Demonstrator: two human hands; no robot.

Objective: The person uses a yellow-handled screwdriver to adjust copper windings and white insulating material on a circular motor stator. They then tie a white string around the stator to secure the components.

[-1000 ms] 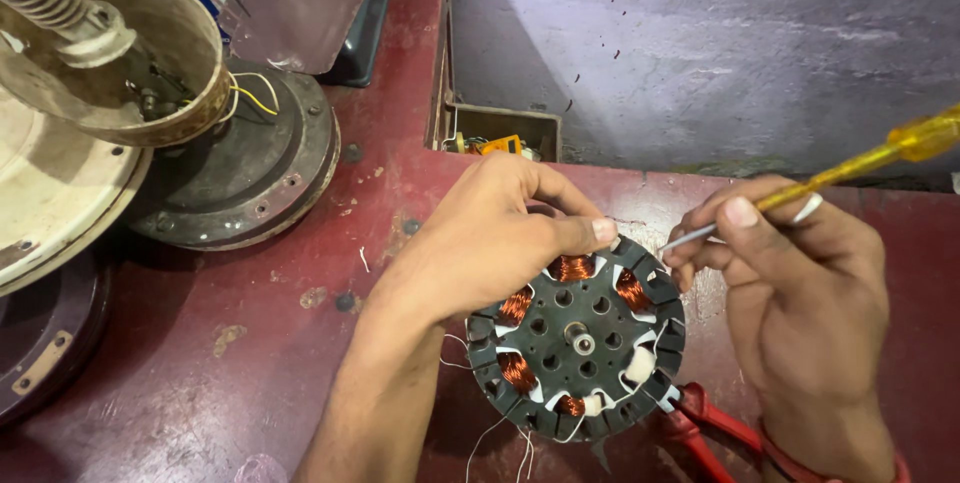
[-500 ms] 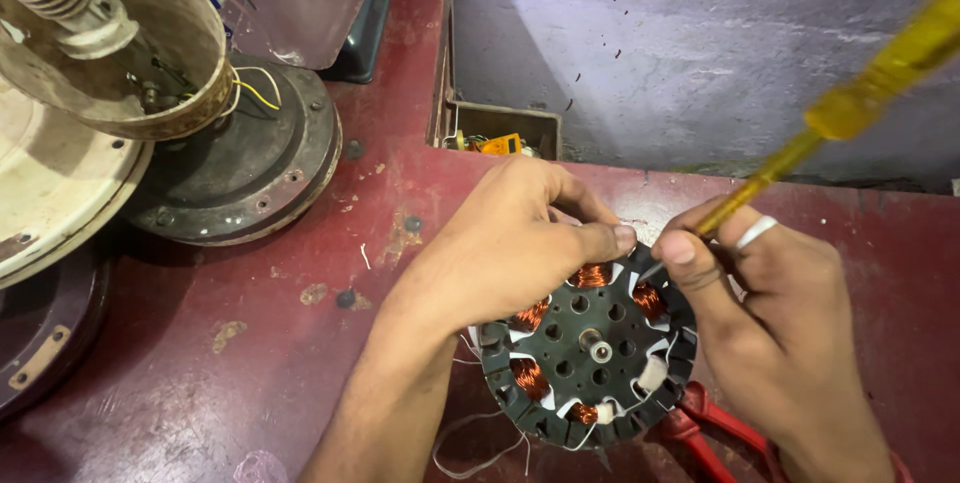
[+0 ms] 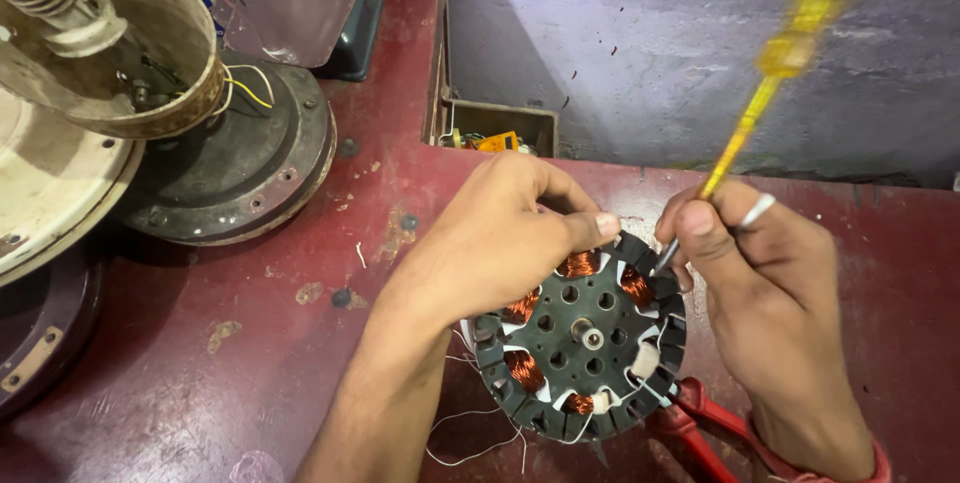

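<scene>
Two hands were kept on a stator (image 3: 585, 343) on the red surface (image 3: 250, 363): the left hand (image 3: 500, 233) clamped its rim, the right hand (image 3: 760, 273) closed on a screwdriver (image 3: 745, 133) at a slot. Copper windings (image 3: 578, 265) could be nicked by a slip.

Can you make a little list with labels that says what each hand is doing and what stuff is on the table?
Left hand: grips the top rim of the motor stator.
Right hand: holds a yellow-handled screwdriver, its tip at a slot on the stator's rim.
Stator: round, dark, tilted, with copper coils and white slot paper.
Beside it: red-handled pliers lying partly under it.
Left side: round fan motor housing.
Surface: worn red table.
</scene>
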